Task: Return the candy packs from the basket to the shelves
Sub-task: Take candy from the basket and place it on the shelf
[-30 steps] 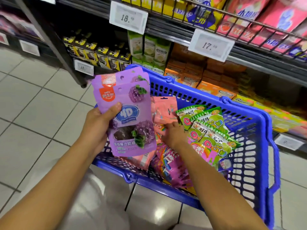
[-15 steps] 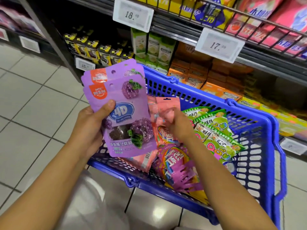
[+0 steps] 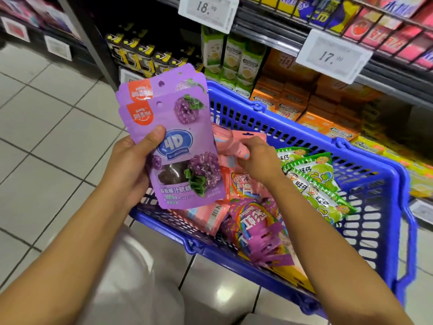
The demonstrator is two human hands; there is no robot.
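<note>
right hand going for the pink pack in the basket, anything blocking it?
No. The right hand is already on the pink pack and pinches its top edge; nothing lies over it there. The purple packs in the left hand cover only its left side, seen from the head camera.

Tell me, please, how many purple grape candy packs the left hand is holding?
2: the front purple pack under the left hand's thumb, and a second pack stacked behind it, peeking above. More may hide behind.

Left hand [image 3: 131,167] holds purple packs [image 3: 173,141]; right hand [image 3: 257,160] pinches pink pack [image 3: 236,141]
</note>
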